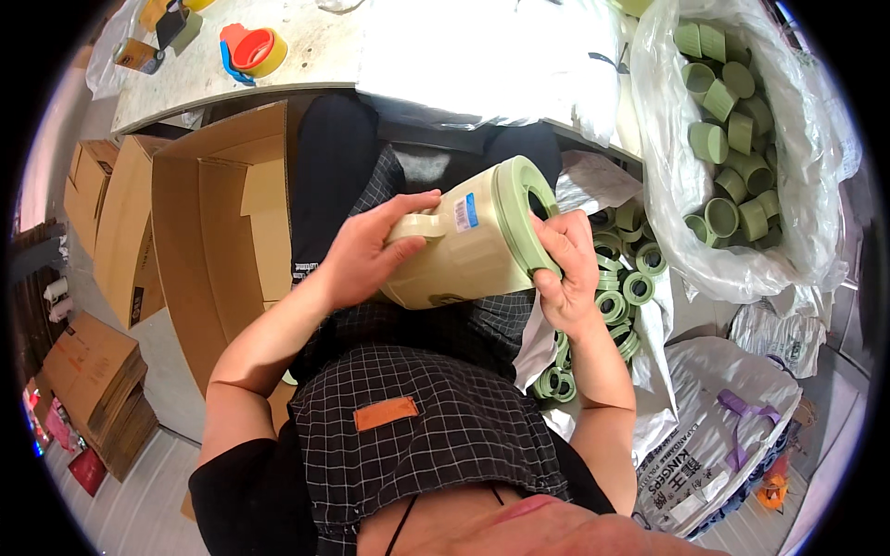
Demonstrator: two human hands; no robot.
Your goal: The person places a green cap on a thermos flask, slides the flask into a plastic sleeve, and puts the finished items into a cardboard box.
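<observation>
At the left, a stack of flattened cardboard (pixel 93 380) lies on the near side, with folded cardboard boxes (pixel 130 232) beyond it. Next to these, an open cardboard box (pixel 181 269) stands beside the person's leg. On the far side, the table (pixel 320 51) bears a red-and-yellow ring (pixel 262 56) toward its left.

In the middle, the left hand (pixel 366 246) is closed about the handle (pixel 420 226) of a cream container (pixel 464 255), thumb and fingers curled around it. The container is held tilted above the lap, its green rim (pixel 513 218) facing right. At that rim, the right hand (pixel 570 264) pinches the edge between thumb and fingers; how far the fingers reach inside, I cannot tell.

Farther right, green rings (pixel 626 345) lie heaped in white wrapping (pixel 658 371). At the far right, a translucent bag (pixel 669 232) holds green cups (pixel 740 132); on its near side is a printed white sack (pixel 695 398) with a purple ribbon (pixel 739 435).
</observation>
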